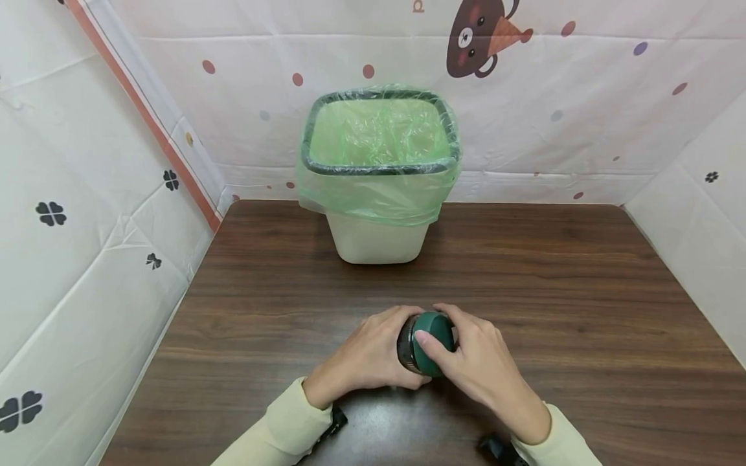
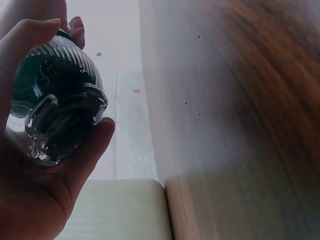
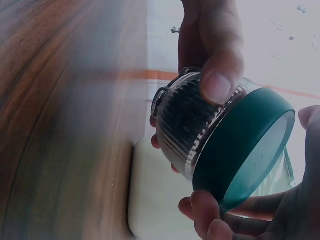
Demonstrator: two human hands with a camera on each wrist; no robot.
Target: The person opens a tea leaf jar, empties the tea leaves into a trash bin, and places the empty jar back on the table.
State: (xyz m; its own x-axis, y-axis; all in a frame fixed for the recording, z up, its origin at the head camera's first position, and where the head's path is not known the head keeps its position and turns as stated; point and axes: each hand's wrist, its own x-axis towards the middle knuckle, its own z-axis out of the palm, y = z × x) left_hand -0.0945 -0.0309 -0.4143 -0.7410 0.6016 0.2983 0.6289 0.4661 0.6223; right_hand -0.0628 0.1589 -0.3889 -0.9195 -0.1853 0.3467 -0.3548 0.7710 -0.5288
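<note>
A clear ribbed glass jar (image 3: 175, 125) with a wide green lid (image 1: 436, 325) is held tilted above the table's near middle, its lid side turned to the right. My left hand (image 1: 373, 353) grips the glass body, its thumb and fingers curled round the sides. On the other side, my right hand (image 1: 486, 362) grips the rim of the lid with thumb and fingers. The lid sits over the jar's mouth in the right wrist view. In the left wrist view, the jar's thick glass base faces the camera. Whether the jar holds anything, I cannot tell.
Beyond the hands, at the back of the brown wooden table (image 1: 245, 349), stands a cream bin (image 1: 379, 243). A translucent green bag (image 1: 379, 197) lines it, held by a dark rim frame (image 1: 379, 169). White patterned sheets (image 1: 262, 142) hang behind and beside the table.
</note>
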